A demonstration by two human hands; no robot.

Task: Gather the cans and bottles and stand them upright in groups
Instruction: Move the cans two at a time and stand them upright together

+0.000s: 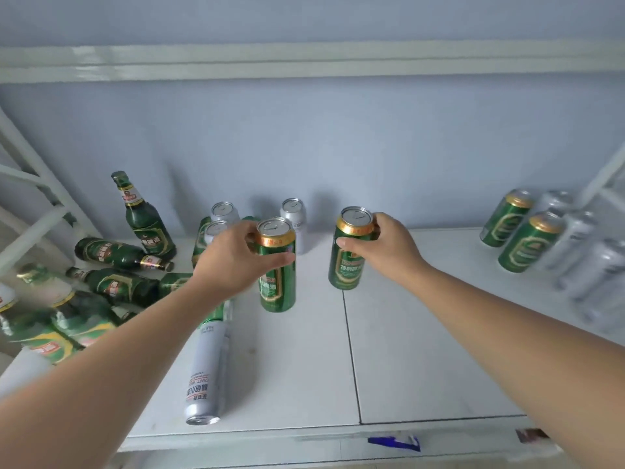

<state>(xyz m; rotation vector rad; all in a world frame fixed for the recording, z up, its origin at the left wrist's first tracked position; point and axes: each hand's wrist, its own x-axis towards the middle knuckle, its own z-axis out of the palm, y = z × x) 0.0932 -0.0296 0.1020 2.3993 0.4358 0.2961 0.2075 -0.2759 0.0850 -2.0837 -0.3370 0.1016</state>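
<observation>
Left hand (pixel 236 262) wraps the upper body of the left green can (pixel 278 282), thumb across the front below the gold rim band. Right hand (pixel 392 248) grips the right green can (pixel 347 265) near its top, thumb in front, fingers round the back. Both cans stand upright mid-shelf on the white shelf board (pixel 422 350), near each other but apart. They are smooth metal cylinders with glossy green print and silver pull-tab lids.

Upright silver cans (pixel 293 214) stand behind the left hand, close to the wall and partly hidden by the hand. A lying silver can (pixel 204 370) rests on its side under the left forearm, one end toward the front edge.

To the left are green glass bottles: a standing bottle (pixel 143 221), then lying bottles (pixel 118 255) in a heap; the nearer ones are blurred. At the right end stands a group of grouped green cans (pixel 527 245) beside grouped silver cans (pixel 575 242), blurred.

A board seam (pixel 351 350) runs front to back from under the right green can. Bare board lies in front of both held cans and between the right green can and the right-end group. An upper shelf rail (pixel 304 62) runs overhead, and white frame struts (pixel 40 211) close off the left.
</observation>
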